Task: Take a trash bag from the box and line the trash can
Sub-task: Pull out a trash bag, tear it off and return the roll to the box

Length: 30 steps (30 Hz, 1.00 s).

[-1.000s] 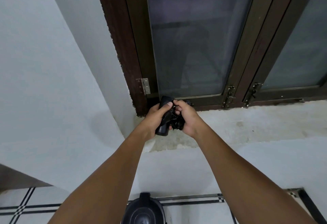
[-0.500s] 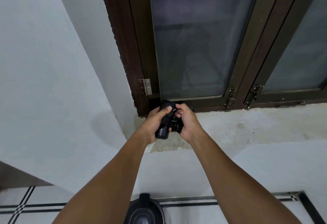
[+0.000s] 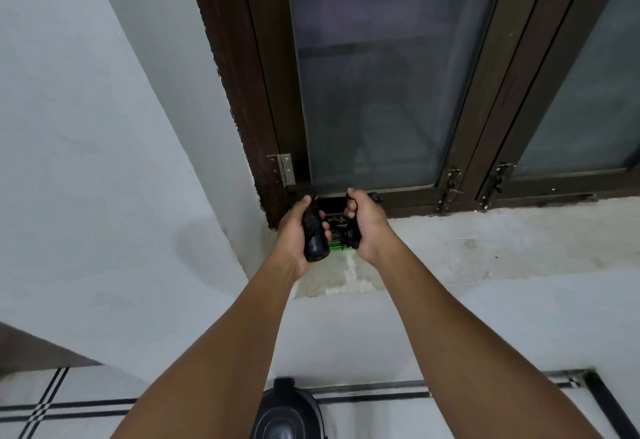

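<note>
Over the window sill, my left hand (image 3: 297, 235) grips a black roll of trash bags (image 3: 314, 235), held upright. My right hand (image 3: 364, 224) is closed on a crumpled black trash bag (image 3: 350, 237) pulled from that roll; a thin strip of black film (image 3: 333, 219) stretches between the two hands. Behind the hands on the sill a box with green print (image 3: 335, 244) shows only in part. The black trash can (image 3: 286, 414) with its domed lid stands on the floor below, between my forearms.
A rough concrete sill (image 3: 485, 248) runs under a dark brown framed window (image 3: 374, 75) with frosted glass and metal latches (image 3: 450, 189). White walls (image 3: 86, 161) close in at the left. The floor (image 3: 69, 414) is white tile with black stripes.
My hands have drawn apart: the right hand pulled its bag away from the roll in the left hand, and the green-printed box came into sight between them.
</note>
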{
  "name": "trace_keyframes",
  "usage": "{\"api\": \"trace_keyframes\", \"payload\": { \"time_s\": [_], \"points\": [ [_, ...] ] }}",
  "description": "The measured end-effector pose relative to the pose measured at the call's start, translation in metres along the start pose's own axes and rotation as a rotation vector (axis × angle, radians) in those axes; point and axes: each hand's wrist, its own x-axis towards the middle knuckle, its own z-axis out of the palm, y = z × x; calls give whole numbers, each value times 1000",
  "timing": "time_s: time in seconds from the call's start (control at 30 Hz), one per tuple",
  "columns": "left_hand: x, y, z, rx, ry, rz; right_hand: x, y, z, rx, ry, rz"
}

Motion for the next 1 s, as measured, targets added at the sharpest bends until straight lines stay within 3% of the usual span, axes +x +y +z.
{"api": "trace_keyframes", "payload": {
  "time_s": [0.3,0.47,0.57,0.67,0.77,0.83,0.87,1.0],
  "points": [
    [1,5,-5,-65,14,-40,14,-5,-44,-621,84,-6],
    [1,3,-1,-135,2,-86,39,-8,-66,-894,244,-98],
    [0,3,1,-162,-46,-79,42,-6,-71,-1140,421,-156],
    [2,1,1,-186,-74,-76,36,-3,-64,-1304,543,-345],
    [5,-1,2,-204,-69,-72,26,4,-47,-1308,620,-729],
    [6,-2,3,-211,-68,-63,24,9,-34,-1204,536,-928],
    [6,-3,3,-206,-68,-52,23,10,-27,-1131,442,-932],
    [10,-3,3,-184,-15,-21,25,10,-6,-1026,91,-503]
  ]
}}
